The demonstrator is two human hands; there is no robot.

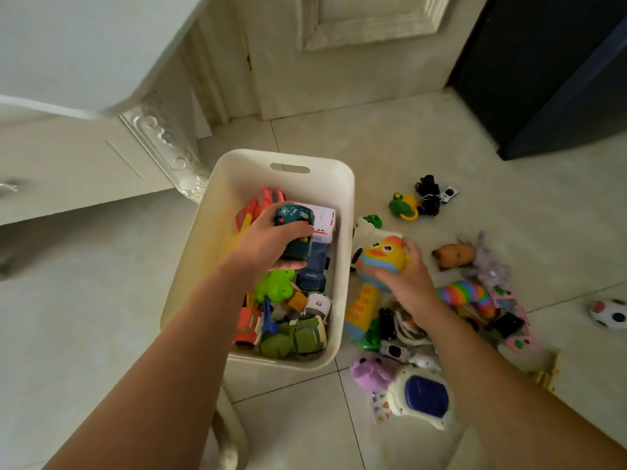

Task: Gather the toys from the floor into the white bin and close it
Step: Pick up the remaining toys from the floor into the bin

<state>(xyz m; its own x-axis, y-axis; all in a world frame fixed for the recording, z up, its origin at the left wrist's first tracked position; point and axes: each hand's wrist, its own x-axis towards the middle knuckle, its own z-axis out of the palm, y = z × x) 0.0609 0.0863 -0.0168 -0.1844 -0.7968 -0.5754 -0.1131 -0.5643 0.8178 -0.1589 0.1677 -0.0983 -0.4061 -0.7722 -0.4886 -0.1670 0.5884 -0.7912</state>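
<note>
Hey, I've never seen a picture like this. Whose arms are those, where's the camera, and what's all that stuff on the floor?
No machine here: the arms belong to a person, and the one picture comes from a wide-angle camera worn on their head, looking down at the hands. The left hand holds a dark green toy over the open white bin, which already has many toys in it. The right hand grips the round head of a yellow bird toy beside the bin. More toys lie on the tiled floor to the right: a green frog, a rainbow toy, a purple toy and a ball. The bin is not yet closed.
</note>
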